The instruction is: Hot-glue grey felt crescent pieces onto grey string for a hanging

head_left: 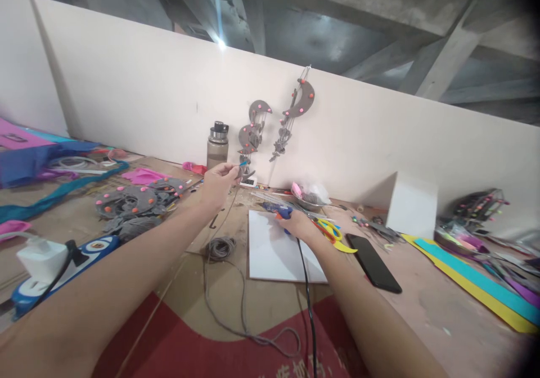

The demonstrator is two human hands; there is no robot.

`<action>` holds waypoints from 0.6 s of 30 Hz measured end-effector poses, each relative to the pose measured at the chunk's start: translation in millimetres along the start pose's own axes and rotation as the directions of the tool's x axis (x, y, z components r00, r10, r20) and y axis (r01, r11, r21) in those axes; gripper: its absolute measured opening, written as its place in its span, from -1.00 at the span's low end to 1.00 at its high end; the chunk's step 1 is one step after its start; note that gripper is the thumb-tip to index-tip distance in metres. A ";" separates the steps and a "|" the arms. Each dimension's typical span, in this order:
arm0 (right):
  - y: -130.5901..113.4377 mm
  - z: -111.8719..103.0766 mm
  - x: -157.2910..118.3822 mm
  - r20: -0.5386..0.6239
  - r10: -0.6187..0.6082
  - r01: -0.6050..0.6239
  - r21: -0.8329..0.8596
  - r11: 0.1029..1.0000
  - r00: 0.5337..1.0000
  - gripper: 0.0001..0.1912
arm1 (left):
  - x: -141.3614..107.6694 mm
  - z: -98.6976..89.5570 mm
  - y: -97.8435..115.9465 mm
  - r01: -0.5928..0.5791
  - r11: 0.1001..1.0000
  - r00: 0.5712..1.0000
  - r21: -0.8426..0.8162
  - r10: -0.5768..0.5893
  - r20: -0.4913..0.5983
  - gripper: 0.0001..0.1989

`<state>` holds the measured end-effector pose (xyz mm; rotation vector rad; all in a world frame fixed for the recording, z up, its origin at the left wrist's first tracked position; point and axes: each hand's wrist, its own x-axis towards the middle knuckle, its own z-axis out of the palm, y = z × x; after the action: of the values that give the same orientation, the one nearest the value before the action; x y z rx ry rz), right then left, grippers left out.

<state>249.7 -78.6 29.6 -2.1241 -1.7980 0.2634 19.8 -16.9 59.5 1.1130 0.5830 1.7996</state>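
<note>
Two hands are working: left hand (220,185) is tightly pinching a small grey piece (248,174), far of the cord coil (221,248); right hand (299,224) is gripping a glue gun (286,213). Piece is probably handling light and soft, edges suiting a pinch.

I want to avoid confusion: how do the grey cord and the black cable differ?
The grey cord is partly wound in a coil; the black cable shows no coil. The cord bends into loose loops, while the cable runs from the right hand holding the blue glue gun to the picture's bottom edge. Both are long and thin.
</note>
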 end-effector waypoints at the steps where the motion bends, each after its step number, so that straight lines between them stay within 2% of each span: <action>1: -1.8 -3.7 0.7 -0.023 0.017 -0.016 0.050 0.999 1.000 -0.79 | 0.7 -0.7 -1.7 0.004 1.000 1.000 -0.006 -0.004 0.007 -0.61; 4: -13.1 -13.3 -1.8 -0.187 0.024 0.042 0.341 0.939 0.982 -0.74 | 2.2 -2.2 -6.1 0.018 1.000 1.000 -0.009 -0.018 0.025 -0.62; 7: -32.1 -17.9 -13.1 -0.345 -0.009 0.248 0.656 0.713 0.938 -0.76 | 1.4 -1.9 -8.6 0.015 1.000 1.000 -0.005 -0.015 0.023 -0.63; 9: -45.9 -18.8 -23.9 -0.408 -0.082 0.382 0.738 0.557 0.909 -0.74 | -0.1 -0.7 -9.1 0.016 1.000 1.000 -0.006 -0.016 0.025 -0.64; 11: -57.4 -19.1 -35.2 -0.433 -0.163 0.457 0.761 0.460 0.886 -0.73 | -2.0 1.2 -8.6 0.028 1.000 0.999 -0.007 -0.028 0.028 -0.64; 18: -70.0 -18.1 -54.5 -0.457 -0.310 0.553 0.695 0.459 0.833 -0.86 | -8.2 8.8 -2.9 0.055 0.998 0.997 -0.035 -0.053 0.051 -0.64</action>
<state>182.2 -124.9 68.3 -0.9393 -1.5366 0.5135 30.2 -23.3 57.9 1.1046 0.5436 1.7245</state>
